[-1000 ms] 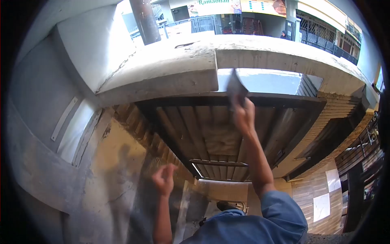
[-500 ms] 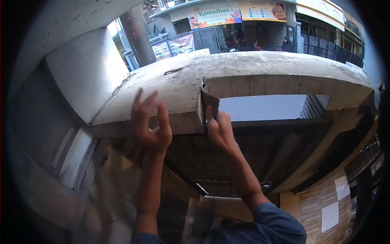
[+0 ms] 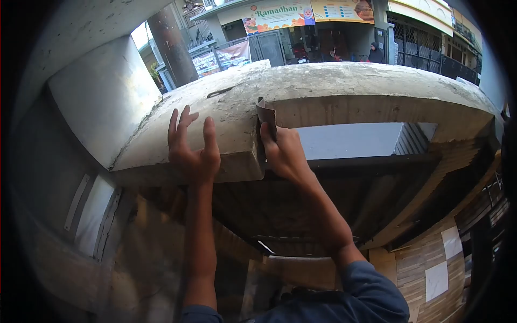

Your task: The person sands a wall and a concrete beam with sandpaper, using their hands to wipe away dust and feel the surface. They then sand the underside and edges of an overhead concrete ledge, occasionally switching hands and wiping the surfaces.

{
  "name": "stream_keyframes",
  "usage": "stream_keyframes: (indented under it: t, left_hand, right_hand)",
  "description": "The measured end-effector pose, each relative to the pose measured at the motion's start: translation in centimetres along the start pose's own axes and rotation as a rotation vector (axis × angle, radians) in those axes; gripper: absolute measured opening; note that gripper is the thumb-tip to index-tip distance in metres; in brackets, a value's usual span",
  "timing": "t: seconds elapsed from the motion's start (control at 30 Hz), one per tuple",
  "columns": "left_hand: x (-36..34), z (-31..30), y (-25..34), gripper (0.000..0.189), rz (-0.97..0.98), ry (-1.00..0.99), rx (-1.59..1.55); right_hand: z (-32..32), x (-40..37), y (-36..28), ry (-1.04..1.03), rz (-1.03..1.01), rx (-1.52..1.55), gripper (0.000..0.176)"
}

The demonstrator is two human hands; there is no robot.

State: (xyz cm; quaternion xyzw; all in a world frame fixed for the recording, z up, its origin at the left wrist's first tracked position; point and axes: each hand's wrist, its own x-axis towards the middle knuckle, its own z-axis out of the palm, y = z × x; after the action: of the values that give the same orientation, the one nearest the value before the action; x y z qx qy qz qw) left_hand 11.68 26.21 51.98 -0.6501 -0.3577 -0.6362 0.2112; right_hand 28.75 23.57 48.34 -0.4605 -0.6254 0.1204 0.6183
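Note:
My right hand [image 3: 286, 153] grips a folded sheet of dark sandpaper [image 3: 267, 114], its upper end curling above my fingers. The sheet lies against the cut side face of a thick, worn concrete ledge [image 3: 231, 141]. To the left, my left hand [image 3: 195, 155] is held up at the front edge of that ledge. Its fingers are spread with nothing in them, and they overlap the ledge's top in this view.
A rusty round post [image 3: 172, 48] rises behind the ledge at left. On the ledge top lies a thin dark strip [image 3: 221, 91]. A recessed opening with a dark beam [image 3: 377, 164] lies right of my right hand. Across the street, a person in dark clothing [image 3: 375, 53] is near banners.
The whole view has shifted a little left and up. My right hand has worked the sandpaper slightly closer to the ledge's side. My left hand is steadier, its fingers still spread.

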Motion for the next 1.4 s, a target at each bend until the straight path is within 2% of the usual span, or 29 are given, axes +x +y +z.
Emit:
stream_keyframes:
  t: [0.07, 0.13, 0.17, 0.33, 0.43, 0.57, 0.67, 0.7, 0.73, 0.8, 0.83, 0.93, 0.97, 1.07, 1.1, 1.13, 1.3, 1.4]
  left_hand:
    - [0.0, 0.0, -0.1, 0.023, 0.017, 0.009, 0.031]
    - [0.1, 0.0, -0.1, 0.022, 0.014, 0.000, 0.032]
    - [0.1, -0.1, -0.1, 0.022, 0.013, -0.001, 0.031]
    - [0.0, 0.0, -0.2, 0.023, 0.004, -0.002, 0.033]
    - [0.0, -0.1, -0.1, 0.024, -0.015, -0.009, 0.037]
    - [0.1, -0.3, -0.1, 0.025, -0.004, 0.005, 0.043]
    - [0.0, -0.3, -0.2, 0.025, -0.006, 0.004, 0.025]
    - [0.1, -0.3, -0.3, 0.025, -0.001, 0.011, 0.011]
    - [-0.1, -0.3, -0.3, 0.024, -0.003, 0.011, 0.009]
    - [-0.1, -0.3, -0.5, 0.024, 0.004, 0.020, -0.005]
    - [-0.1, -0.3, -0.5, 0.026, 0.007, 0.021, -0.005]
    - [-0.2, -0.2, -0.6, 0.028, 0.011, 0.046, -0.012]
    - [-0.2, -0.3, -0.7, 0.027, 0.018, 0.040, -0.022]
    - [-0.6, -0.3, -1.0, 0.027, 0.026, 0.050, -0.029]
    - [-0.6, -0.2, -1.0, 0.027, 0.041, 0.060, -0.023]
    - [-0.7, -0.1, -0.9, 0.027, 0.023, 0.080, -0.027]
    - [-0.7, -0.2, -0.8, 0.024, 0.027, 0.104, -0.040]
    - [-0.8, -0.2, -0.9, 0.024, 0.027, 0.115, -0.035]
  right_hand:
    - [0.5, -0.6, 0.8, 0.008, -0.020, 0.007, 0.045]
    - [1.7, -2.1, 2.1, 0.156, -0.064, -0.027, 0.044]
    - [1.4, -2.9, 2.0, 0.070, 0.053, -0.060, 0.034]
    - [0.2, -0.8, 0.5, 0.004, 0.094, -0.166, 0.040]
    - [0.0, 0.7, -0.6, 0.071, -0.017, -0.211, 0.042]
    - [0.1, -0.4, 2.1, 0.197, 0.032, -0.084, 0.031]
    - [-0.3, -0.4, 1.7, 0.182, 0.035, 0.030, 0.027]
    - [0.0, -0.1, 1.4, 0.198, -0.087, -0.016, 0.026]
    - [0.0, 0.0, 1.4, 0.205, -0.092, -0.025, 0.026]
    - [-0.1, 0.7, 0.9, 0.183, -0.067, -0.056, 0.026]
    - [-0.6, 0.8, 0.5, 0.120, 0.066, -0.044, 0.023]
    - [-1.6, 1.3, 0.1, 0.111, -0.083, -0.233, 0.021]
    - [-1.5, 1.8, 1.4, 0.174, -0.262, -0.254, 0.019]
    - [-3.2, 2.7, 2.3, 0.161, -0.265, -0.436, 0.020]
    - [-3.4, 2.6, 2.8, 0.147, -0.275, -0.476, 0.024]
    - [-3.1, 2.5, 2.5, 0.155, -0.400, -0.358, 0.021]
    - [-2.7, 2.9, 2.4, 0.173, -0.294, -0.438, 0.024]
    - [-2.7, 3.1, 3.3, 0.183, -0.323, -0.406, 0.022]
